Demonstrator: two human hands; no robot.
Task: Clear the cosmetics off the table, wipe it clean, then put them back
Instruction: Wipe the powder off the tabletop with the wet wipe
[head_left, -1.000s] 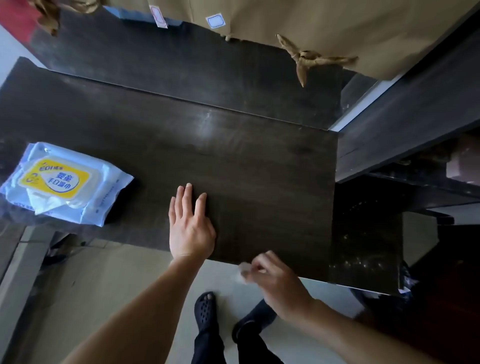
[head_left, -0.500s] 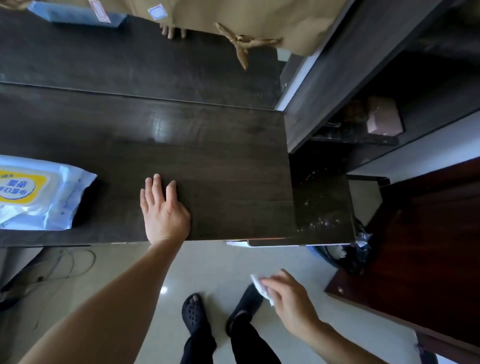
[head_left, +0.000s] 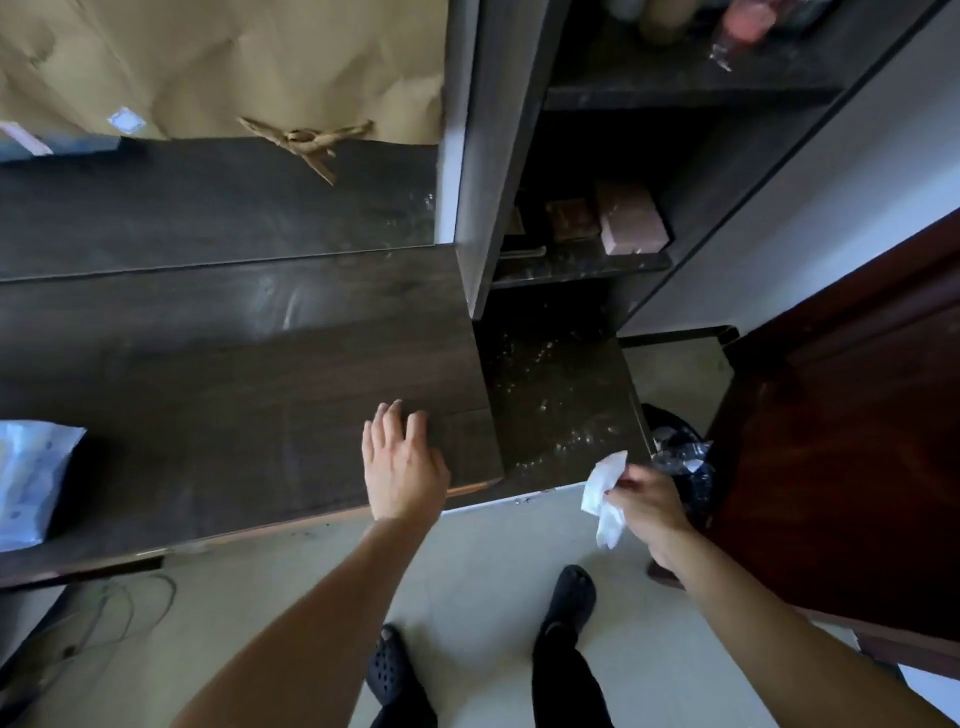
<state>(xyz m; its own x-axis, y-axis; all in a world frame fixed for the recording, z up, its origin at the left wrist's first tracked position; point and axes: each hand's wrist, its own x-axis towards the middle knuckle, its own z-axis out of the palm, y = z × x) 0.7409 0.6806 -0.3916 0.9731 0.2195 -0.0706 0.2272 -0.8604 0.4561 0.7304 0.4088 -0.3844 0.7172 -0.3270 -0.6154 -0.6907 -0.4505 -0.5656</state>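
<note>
While the left hand rests flat on the table, the right hand pinches a wipe near the bin, lower right. Wiping seems done; next, release it there.

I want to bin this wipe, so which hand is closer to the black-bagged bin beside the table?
Right. The right hand, pinching the wipe, hangs just beside the bin; the left hand rests on the table, well to the bin's left.
</note>
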